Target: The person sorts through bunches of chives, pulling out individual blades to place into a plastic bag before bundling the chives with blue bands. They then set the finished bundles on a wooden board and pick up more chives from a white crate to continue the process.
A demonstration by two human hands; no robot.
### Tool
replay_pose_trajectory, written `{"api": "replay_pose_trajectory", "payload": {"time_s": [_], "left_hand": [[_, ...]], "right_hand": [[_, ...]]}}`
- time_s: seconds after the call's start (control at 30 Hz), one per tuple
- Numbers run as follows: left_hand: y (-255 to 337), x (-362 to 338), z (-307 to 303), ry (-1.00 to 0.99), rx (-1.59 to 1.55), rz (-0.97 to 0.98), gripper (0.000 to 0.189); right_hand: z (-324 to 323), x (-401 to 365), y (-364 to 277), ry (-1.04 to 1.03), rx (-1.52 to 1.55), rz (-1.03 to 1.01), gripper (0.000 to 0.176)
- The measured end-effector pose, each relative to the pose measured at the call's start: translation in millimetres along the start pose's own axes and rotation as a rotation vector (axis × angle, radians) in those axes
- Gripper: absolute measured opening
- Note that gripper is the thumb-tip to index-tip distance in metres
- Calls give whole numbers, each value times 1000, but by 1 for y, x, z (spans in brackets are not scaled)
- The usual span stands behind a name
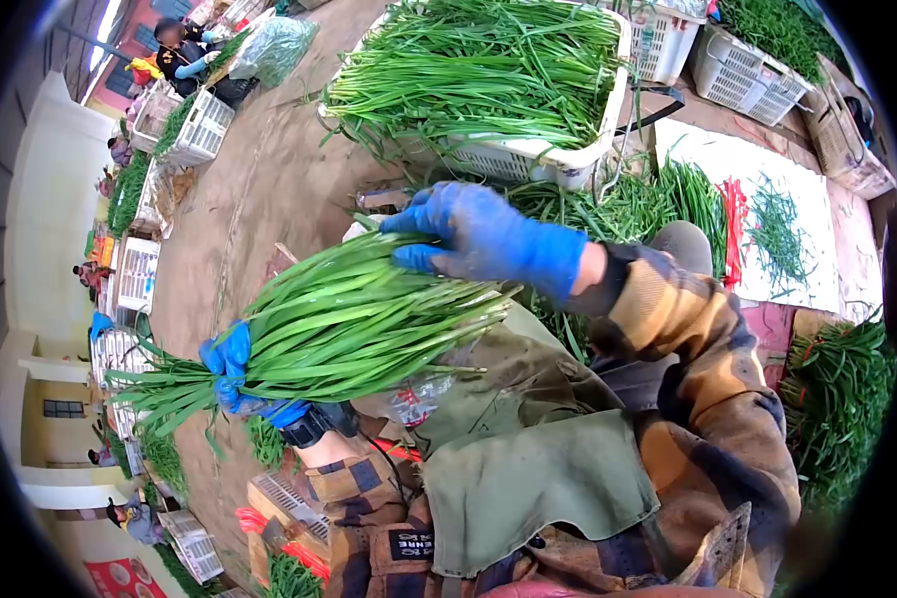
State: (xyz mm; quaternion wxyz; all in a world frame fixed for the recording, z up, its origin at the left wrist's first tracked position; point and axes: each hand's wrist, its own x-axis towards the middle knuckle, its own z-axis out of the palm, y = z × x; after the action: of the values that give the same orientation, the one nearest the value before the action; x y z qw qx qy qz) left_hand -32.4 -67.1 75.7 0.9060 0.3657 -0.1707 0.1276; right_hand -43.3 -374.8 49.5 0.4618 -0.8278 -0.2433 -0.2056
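Okay, so nearest to me on the head feed is the olive apron (538, 488) at 5 o'clock, with plaid sleeves (688, 309) reaching in at about 3 and 6. Just past that, the bundle of long green leaves (369, 324) lies a bit on the 9 o'clock side of centre, pale stem ends at 3, leafy tips fanning out toward 9. The left hand (234, 369), in a blue glove, sits between 8 and 9 and is clenched around the leafy end. The right hand (498, 239), also gloved in blue, is at about 1, fingers bent at the upper edge of the bundle; honestly I can't tell from here if it's pinching any leaves.

A little further off, a white crate (571, 159) at 12 is heaped with similar greens (488, 70), and loose stuff lies on the floor below it. Around 2 to 3 there's a white sheet (757, 164) with green scraps on it, and red strips (735, 231) along its near edge. A dark green pile (847, 399) is at 3 to 4.

Way out, more crates (747, 80) stand at 2, and a person (184, 60) in pale blue sleeves is at 10 to 11, beside greens and clear plastic.
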Motion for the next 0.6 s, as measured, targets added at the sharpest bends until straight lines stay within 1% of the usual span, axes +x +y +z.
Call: {"api": "replay_pose_trajectory", "payload": {"time_s": [0.03,0.07,0.17,0.2,0.23,0.3,0.37,0.4,0.43,0.47,0.5,0.53,0.57,0.6], "left_hand": [[3,-3,0,117,140,24,21],[10,10,-34,-323,-34,-104,19],[3,3,-34,-307,40,-40,20],[0,0,-31,-290,-16,-34,25],[3,-2,-36,-215,43,-40,26],[4,0,-38,-350,-35,-130,26],[8,-3,-46,-244,13,-154,23],[12,-5,-52,-190,38,-166,23],[14,-7,-58,-177,8,-155,23],[14,-7,-65,-166,-24,-141,23],[16,-8,-74,-154,-57,-126,23],[20,-10,-85,29,52,-95,23],[18,-11,-92,50,38,-65,24],[14,-10,-98,67,24,-37,25]], "right_hand": [[17,0,12,26,29,-19,21],[31,-2,22,49,61,-38,20],[40,-3,15,222,-134,23,15],[38,-1,13,151,-282,103,16],[41,1,17,196,-235,205,16],[45,6,33,286,-147,402,17],[42,-1,75,411,-124,506,17],[34,-11,101,433,-165,502,17],[13,-21,99,344,-18,698,19],[-6,-32,101,195,-300,729,22],[-17,-56,129,20,-429,658,22],[-31,-85,151,-265,-635,616,20],[-47,-91,131,-483,-714,729,22],[-55,-90,113,-571,-744,731,24]]}}
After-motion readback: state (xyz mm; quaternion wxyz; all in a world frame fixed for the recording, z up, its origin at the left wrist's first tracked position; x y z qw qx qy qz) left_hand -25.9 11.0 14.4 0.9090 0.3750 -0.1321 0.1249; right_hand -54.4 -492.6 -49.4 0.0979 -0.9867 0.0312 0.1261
